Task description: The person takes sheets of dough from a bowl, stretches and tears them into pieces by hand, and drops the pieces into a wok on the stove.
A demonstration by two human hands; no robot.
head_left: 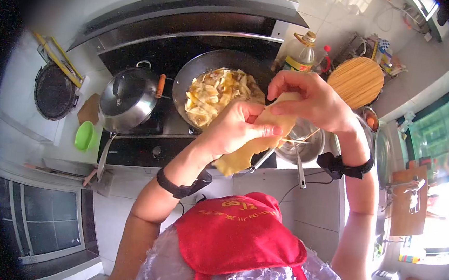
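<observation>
Just past the red cloth apron with yellow lettering point(246, 240), a thin, floppy sheet of pale-yellow dough point(236, 160) hangs, pinched between the left hand's point(236, 128) thumb and fingers; the right hand's point(310, 99) curled fingers grip its upper end. Farther off, a round black wok point(188, 75) holds flat, pale-yellow pieces point(212, 97).

Left hand point(235, 130) pinching a dough sheet point(235, 160) around the middle, right hand point(310, 100) gripping its upper end; sheet hangs slantwise near the wok point(214, 61). Wok on stove point(130, 149), holding flat yellowish pieces point(217, 95) in liquid. Lidded pan point(128, 104) to its left, green bowl point(84, 136) further left. Oil bottle point(299, 54), round wooden board point(357, 82) to the right.
</observation>
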